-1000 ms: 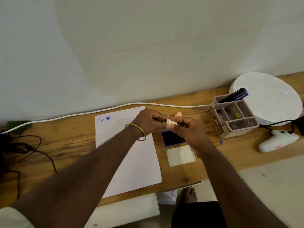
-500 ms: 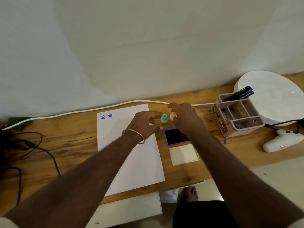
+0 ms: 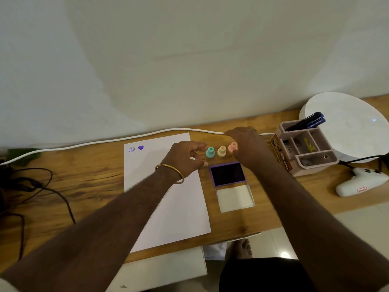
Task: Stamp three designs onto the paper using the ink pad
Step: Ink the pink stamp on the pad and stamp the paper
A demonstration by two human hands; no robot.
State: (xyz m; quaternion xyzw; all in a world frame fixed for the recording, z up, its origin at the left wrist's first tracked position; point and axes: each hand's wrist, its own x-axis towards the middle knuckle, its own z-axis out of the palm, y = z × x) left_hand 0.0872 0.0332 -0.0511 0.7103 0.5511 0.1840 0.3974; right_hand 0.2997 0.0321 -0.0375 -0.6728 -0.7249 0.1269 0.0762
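Right hand reaching onto small pink plastic stamp, grip unclear; left hand hovering loose-fingered. Pinch its narrow neck; lift straight to dark ink pad just below.

Grainy wooden desk, matt white paper, smooth plastic stamps.

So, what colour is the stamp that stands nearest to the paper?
Teal; the stamp shows best in the head view, the only view here.
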